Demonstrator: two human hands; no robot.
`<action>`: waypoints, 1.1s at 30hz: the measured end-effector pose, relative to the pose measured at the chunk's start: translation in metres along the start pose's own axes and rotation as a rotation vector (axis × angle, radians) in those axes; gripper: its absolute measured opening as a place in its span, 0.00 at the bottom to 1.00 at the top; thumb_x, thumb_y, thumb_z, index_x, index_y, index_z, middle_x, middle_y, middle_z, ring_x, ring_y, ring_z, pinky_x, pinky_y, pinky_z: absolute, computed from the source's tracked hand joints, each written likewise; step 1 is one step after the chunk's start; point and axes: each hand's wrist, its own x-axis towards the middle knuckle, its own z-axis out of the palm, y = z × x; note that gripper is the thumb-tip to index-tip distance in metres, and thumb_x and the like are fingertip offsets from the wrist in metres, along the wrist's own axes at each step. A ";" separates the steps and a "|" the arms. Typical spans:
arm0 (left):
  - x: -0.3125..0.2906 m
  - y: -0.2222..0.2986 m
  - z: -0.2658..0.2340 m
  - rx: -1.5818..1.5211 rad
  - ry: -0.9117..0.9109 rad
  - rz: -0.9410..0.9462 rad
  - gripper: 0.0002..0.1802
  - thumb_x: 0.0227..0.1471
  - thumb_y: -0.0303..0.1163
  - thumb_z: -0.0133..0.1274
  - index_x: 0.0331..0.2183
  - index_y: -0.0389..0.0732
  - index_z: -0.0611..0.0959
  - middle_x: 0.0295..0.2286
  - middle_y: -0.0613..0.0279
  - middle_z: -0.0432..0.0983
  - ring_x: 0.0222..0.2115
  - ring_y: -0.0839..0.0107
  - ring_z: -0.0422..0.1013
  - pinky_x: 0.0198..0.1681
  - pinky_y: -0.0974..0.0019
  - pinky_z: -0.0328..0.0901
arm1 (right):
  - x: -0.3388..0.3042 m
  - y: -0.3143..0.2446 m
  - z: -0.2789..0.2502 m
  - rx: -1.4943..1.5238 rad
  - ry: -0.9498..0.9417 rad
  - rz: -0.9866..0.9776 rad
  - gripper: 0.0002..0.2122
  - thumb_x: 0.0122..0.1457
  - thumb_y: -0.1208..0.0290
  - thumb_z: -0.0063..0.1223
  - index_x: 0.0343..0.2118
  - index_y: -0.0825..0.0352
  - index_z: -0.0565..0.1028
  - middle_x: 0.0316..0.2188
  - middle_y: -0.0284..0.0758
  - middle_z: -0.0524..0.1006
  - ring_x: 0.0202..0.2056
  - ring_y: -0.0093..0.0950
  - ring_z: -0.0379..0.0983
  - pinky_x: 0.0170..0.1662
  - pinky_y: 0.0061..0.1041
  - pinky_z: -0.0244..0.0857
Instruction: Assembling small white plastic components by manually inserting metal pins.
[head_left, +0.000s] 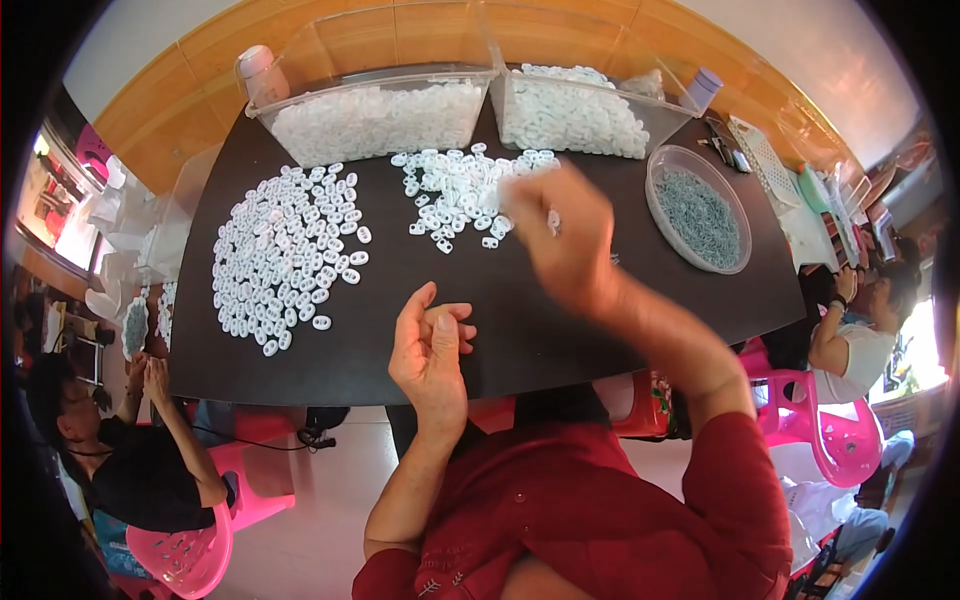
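Observation:
My right hand is smeared by motion over the right edge of a loose heap of small white oval plastic pieces, each with two holes. One white piece shows against its palm side; whether the fingers grip it is unclear. Near the table's front edge, my left hand is raised with its fingers curled and the thumb lying along them. Anything inside its fingers is too small or hidden to make out. A larger spread of the same white pieces lies to its left.
Two clear bins full of white pieces, a left bin and a right bin, stand at the back. A round clear tray of small grey metal parts sits on the right of the dark table. Other people sit at both sides on pink chairs.

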 end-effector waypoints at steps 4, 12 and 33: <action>0.008 -0.004 -0.005 -0.031 -0.048 -0.073 0.15 0.56 0.28 0.48 0.43 0.31 0.73 0.29 0.55 0.77 0.24 0.78 0.70 0.25 0.77 0.64 | 0.114 0.052 0.007 -0.194 0.108 -0.043 0.09 0.52 0.73 0.53 0.35 0.67 0.77 0.27 0.40 0.76 0.29 0.32 0.72 0.32 0.27 0.64; 0.031 0.008 -0.013 0.279 -0.084 -0.183 0.07 0.52 0.25 0.52 0.36 0.38 0.79 0.27 0.63 0.75 0.24 0.77 0.70 0.25 0.76 0.64 | 0.109 0.066 0.037 -0.384 0.079 -0.534 0.08 0.44 0.79 0.51 0.29 0.65 0.76 0.24 0.37 0.73 0.29 0.38 0.68 0.32 0.32 0.62; 0.095 -0.013 -0.012 1.046 -0.413 0.456 0.08 0.37 0.24 0.59 0.26 0.42 0.79 0.21 0.62 0.69 0.27 0.63 0.69 0.28 0.61 0.63 | -0.020 0.019 -0.066 -0.023 -0.139 0.000 0.06 0.47 0.82 0.57 0.29 0.68 0.76 0.24 0.34 0.74 0.27 0.27 0.69 0.28 0.22 0.62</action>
